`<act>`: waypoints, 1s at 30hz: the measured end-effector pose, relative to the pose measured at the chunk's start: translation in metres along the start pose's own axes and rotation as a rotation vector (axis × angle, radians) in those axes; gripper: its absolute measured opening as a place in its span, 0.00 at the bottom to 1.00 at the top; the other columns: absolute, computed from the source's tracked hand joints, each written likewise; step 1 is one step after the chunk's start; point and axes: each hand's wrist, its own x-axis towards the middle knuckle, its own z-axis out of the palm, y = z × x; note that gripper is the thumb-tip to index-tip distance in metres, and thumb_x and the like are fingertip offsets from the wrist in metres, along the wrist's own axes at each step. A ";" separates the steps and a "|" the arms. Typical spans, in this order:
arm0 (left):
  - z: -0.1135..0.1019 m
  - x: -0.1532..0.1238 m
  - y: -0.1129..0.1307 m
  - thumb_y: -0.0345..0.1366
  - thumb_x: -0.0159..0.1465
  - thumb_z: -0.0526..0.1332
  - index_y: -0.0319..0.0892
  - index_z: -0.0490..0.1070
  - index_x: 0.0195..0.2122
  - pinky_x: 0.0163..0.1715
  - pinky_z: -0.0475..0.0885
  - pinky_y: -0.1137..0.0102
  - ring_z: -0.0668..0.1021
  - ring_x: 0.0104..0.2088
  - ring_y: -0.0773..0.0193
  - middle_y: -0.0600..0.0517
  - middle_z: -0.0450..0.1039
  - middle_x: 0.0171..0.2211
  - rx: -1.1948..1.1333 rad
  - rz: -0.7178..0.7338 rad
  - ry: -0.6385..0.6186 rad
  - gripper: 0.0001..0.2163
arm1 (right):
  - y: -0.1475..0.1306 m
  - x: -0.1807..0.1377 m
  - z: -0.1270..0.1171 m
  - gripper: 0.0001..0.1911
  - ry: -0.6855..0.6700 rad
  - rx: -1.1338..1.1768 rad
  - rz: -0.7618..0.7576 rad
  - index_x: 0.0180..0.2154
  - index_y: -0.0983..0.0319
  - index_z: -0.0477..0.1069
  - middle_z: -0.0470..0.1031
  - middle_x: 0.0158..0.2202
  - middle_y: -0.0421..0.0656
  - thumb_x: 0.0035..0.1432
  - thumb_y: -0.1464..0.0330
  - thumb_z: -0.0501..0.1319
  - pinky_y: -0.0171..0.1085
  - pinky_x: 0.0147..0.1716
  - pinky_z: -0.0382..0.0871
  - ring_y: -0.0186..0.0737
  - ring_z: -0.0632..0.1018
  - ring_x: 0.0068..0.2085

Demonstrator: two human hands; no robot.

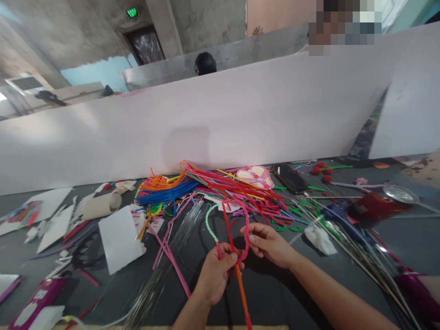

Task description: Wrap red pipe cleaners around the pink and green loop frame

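Note:
My left hand (222, 270) is closed around the base of a loop of twisted pipe cleaners, mint green (209, 223) on its left side and pink (246, 229) on its right. A straight red and orange pipe cleaner (240, 286) runs up through the same grip and crosses the middle of the loop. On the right, the fingers of my right hand (270, 243) pinch the pink side of the loop. Behind the loop lies a heap of loose pipe cleaners (237, 188) in red, pink, blue and orange.
A white panel (220, 119) stands behind the table. At right are a phone (292, 178), a drink can (381, 206), a crumpled tissue (319, 238) and long wires. At left are a white card (118, 238), a cardboard tube (101, 205) and a purple box (39, 300).

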 end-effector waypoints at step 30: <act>0.007 -0.002 -0.007 0.29 0.46 0.70 0.38 0.67 0.29 0.25 0.66 0.77 0.74 0.23 0.71 0.53 0.74 0.21 0.050 0.067 0.039 0.13 | 0.012 0.000 0.013 0.14 0.174 -0.188 -0.194 0.32 0.61 0.69 0.67 0.27 0.38 0.48 0.60 0.67 0.31 0.25 0.62 0.30 0.66 0.26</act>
